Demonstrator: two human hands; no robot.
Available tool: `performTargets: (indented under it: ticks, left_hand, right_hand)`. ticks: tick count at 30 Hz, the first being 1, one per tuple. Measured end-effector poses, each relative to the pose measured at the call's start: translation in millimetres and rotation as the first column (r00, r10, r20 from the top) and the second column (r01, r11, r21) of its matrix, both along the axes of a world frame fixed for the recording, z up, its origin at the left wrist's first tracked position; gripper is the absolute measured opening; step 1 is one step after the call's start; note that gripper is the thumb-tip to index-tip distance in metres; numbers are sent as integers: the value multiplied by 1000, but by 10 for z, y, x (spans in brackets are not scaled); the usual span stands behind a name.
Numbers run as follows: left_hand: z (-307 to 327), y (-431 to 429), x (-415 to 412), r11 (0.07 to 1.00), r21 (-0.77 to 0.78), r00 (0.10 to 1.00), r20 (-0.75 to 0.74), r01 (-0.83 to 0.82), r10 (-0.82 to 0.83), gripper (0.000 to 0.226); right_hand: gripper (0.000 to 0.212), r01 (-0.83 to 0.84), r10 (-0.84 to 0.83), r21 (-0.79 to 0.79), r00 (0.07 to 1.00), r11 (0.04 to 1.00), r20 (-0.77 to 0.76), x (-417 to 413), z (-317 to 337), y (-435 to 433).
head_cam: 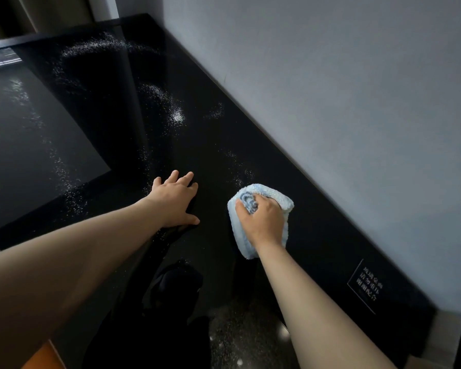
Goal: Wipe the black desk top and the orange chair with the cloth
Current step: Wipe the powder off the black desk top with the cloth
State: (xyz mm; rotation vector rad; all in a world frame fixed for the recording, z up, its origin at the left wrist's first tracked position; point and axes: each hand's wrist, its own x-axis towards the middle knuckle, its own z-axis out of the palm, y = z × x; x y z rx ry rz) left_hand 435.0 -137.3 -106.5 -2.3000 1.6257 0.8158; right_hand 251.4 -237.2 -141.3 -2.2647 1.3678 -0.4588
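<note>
While left hand (175, 202) lies splayed — right hand (260, 221) tight round cloth (270, 192) on desk top (322, 235)

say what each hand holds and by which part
The right hand grips the light blue cloth by its bunched middle; the left hand holds nothing, resting flat on the black desk top.

The bench (317, 222) is gleaming glossy black, with white specks (177, 117) lying in curved streaks across its far and left parts; the cloth (261, 190) is showing pale blue with a darker blue fold; the wall (330, 75) is looking pale grey; a label (365, 286) at near right is carrying white characters inside a white outline; a chair (41, 355) sliver at near left is showing orange.
</note>
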Motion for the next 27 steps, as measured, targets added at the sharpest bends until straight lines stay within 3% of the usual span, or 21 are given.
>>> performTargets:
  ticks: [5,9,17,27]
  left_hand:
    - [26,382,-49,999,-14,999,-28,30,-30,103]
    - [17,752,10,998,-29,999,13,-51,51,110]
    - [-64,1202,196,973,88,973,107,-214,205,143]
    - [-207,1343,186,977,90,973,146,-193,179,139]
  right_hand:
    - [28,-23,23,3,1000,1000,21,-6,-14,158]
    - [28,-41,42,-12,998,999,41,-3,-25,329]
    - [28,-105,107,-34,993,994,46,1,-23,716]
    - [30,-137,138,-28,990,990,19,-19,-59,1170]
